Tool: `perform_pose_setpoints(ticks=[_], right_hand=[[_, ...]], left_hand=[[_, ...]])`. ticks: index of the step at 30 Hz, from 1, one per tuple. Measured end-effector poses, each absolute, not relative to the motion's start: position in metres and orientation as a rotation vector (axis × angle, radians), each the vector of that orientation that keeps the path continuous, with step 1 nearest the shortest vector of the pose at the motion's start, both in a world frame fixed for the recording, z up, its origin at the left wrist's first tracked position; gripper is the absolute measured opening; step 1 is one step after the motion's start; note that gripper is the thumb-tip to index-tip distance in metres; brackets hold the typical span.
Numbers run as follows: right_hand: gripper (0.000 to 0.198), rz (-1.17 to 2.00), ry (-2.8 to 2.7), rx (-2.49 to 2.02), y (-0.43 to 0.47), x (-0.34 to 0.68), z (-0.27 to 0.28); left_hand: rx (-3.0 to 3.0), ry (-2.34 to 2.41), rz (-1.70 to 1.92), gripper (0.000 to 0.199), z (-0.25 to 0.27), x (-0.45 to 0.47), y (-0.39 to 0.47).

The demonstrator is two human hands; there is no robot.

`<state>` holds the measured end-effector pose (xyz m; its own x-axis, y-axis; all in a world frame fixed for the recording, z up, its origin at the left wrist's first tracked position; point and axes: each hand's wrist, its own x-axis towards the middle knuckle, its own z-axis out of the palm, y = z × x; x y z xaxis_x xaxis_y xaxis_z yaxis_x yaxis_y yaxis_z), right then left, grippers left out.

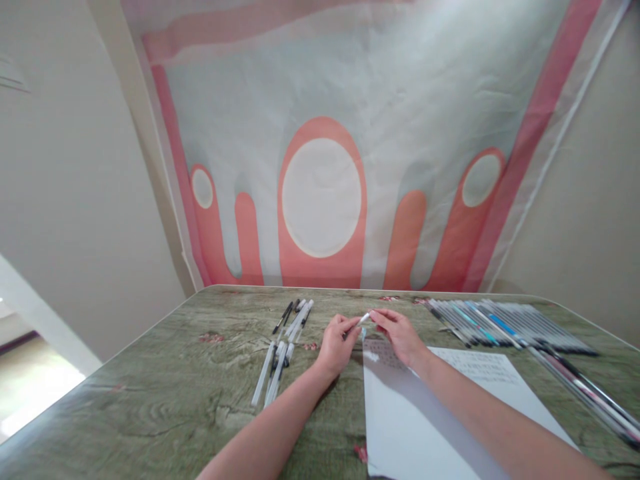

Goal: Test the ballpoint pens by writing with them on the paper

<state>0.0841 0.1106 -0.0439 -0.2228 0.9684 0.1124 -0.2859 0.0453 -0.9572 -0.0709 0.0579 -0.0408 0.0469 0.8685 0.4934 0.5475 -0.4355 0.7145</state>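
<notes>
My left hand [336, 345] and my right hand [400, 335] meet above the top left corner of a sheet of paper. Between their fingertips is a slim white pen part [365, 319], pinched from both sides; its exact kind is too small to make out. Beneath my hands, the white paper [400, 420] carries small handwriting near its top edge, and my right forearm lies across it. Left of my left hand are loose pen parts in two small groups: white and black pieces [299, 319] farther back, and clear barrels [263, 375] closer to me.
On the right, a long row of pens and refills [520, 323] lies side by side, some blue or teal. Several longer pens [590, 393] stretch toward the right edge. The wood-patterned table [165, 400] ends at a wall covering [320, 80] with pink shapes.
</notes>
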Motion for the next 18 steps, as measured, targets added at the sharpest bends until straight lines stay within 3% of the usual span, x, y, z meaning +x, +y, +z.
perform_pose_setpoints(ticks=[8, 14, 18], right_hand=[[0.03, 1.554, -1.192, -0.7, 0.1068, 0.0852, -0.0409], [0.024, 1.42, -1.209, -0.799, 0.1101, 0.0852, -0.0432], [0.033, 1.469, -1.201, -0.769, 0.1076, 0.0855, -0.0398]], left_hand=[[1.975, 1.412, 1.345, 0.029, -0.041, -0.0711, 0.0578], [1.955, 1.384, 1.336, 0.028, -0.0423, -0.0704, 0.0591], [1.892, 1.38, 1.349, 0.029, -0.0432, -0.0698, 0.0604]])
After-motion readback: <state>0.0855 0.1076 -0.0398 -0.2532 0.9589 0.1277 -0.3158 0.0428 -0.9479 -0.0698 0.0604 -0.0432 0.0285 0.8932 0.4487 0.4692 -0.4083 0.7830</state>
